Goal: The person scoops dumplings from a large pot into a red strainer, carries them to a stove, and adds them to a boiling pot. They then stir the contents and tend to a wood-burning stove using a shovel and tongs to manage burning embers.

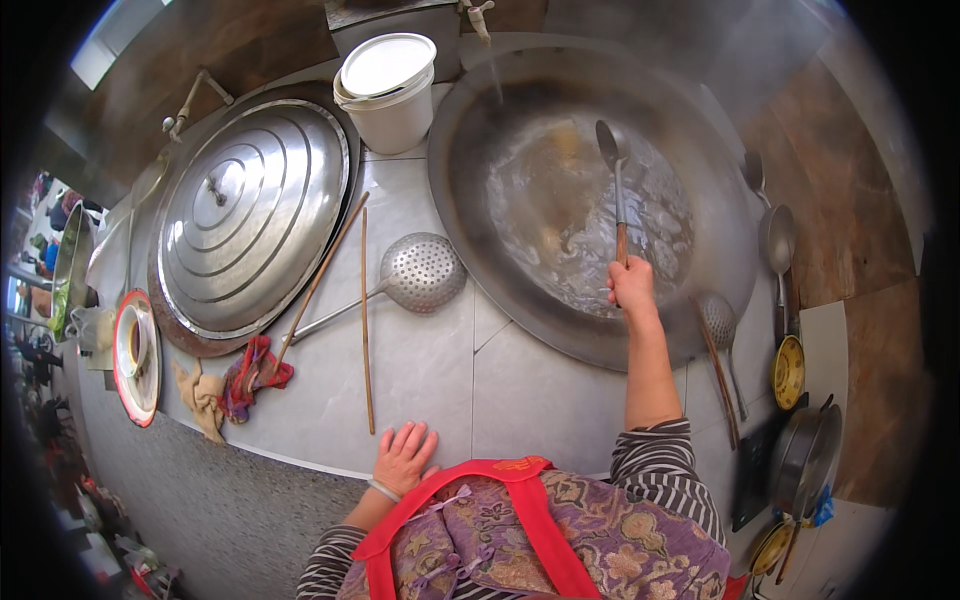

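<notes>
My right hand [631,286] grips the wooden handle of a metal ladle [619,196] and holds it over a large built-in wok [480,247]. The ladle's dark bowl is near the far side of the bubbling, cloudy liquid [547,217]; whether it touches the liquid I cannot tell. Water runs into the wok from a tap [480,22] on the wall. My left hand [405,456] rests with fingers spread on the front edge of the tiled counter [427,375]. Close to it lies a thin wooden stick [366,322].
A domed metal lid [255,217] covers a second wok on the left. Between the woks are a perforated skimmer [424,272] and a lidded white bucket [390,112]. Cloths [251,379] and an enamel basin [150,390] sit at left; another skimmer [716,321] and pans [802,457] at right.
</notes>
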Action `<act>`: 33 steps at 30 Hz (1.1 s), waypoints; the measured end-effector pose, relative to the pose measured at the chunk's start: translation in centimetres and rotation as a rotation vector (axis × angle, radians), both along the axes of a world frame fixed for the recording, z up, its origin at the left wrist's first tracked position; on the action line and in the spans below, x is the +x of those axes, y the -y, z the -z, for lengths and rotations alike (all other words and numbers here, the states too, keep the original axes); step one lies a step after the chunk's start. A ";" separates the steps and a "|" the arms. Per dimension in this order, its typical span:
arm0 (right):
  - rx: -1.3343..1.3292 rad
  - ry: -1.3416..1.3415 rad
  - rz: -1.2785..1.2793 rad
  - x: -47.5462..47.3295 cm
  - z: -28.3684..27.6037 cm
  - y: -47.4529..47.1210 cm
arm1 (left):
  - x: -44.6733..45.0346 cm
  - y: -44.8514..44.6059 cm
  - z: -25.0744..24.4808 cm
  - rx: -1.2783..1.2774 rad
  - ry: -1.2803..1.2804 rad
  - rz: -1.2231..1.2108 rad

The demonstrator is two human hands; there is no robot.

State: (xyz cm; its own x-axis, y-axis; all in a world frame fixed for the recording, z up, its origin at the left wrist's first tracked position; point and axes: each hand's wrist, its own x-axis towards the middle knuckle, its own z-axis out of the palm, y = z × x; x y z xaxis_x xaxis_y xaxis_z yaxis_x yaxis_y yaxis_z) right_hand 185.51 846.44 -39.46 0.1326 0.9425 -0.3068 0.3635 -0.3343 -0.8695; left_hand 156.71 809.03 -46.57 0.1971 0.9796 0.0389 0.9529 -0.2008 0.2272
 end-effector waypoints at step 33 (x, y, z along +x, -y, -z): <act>0.238 -0.158 -0.312 -15.9 -11.2 -14.0 | -0.1 0.0 -0.5 0.001 -0.049 -0.002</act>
